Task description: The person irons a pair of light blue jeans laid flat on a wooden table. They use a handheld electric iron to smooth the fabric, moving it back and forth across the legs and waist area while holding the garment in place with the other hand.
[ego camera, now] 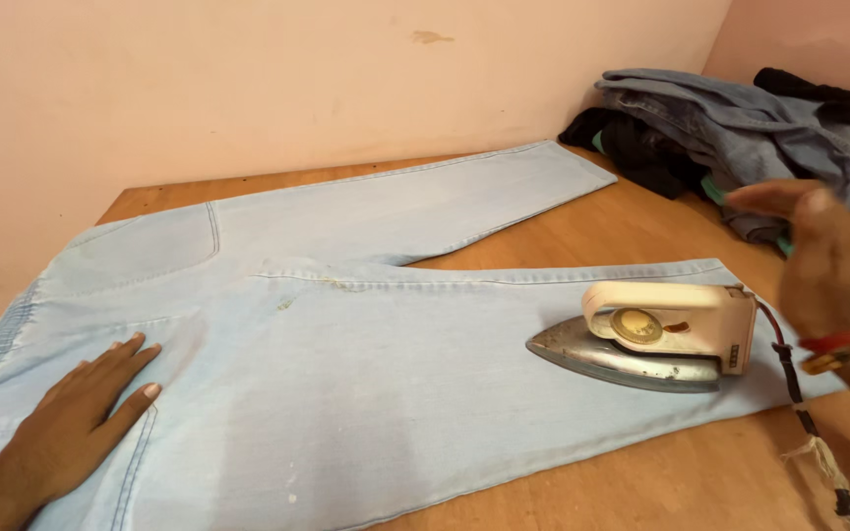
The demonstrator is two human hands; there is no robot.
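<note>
Jeans (346, 324) of pale, soft denim lie spread flat over the wooden table (641, 472), legs stretched toward the wall, with faint creases near the seat, so pressing looks only partly done. An iron (646, 339) with a cream plastic handle and dull metal sole sits on the lower leg. The left hand (76, 423) presses flat, fingers spread, near the waistband; the right hand (819, 256), blurred, hovers open beside the iron, gripping nothing. Crumpled clothes (740, 128) are heaped behind.

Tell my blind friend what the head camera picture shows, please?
Pale blue jeans lie flat on a wooden table, with an iron resting on one leg. The left hand presses the jeans flat; the right hand, blurred, hovers beside the iron. Clothes are piled behind.
</note>
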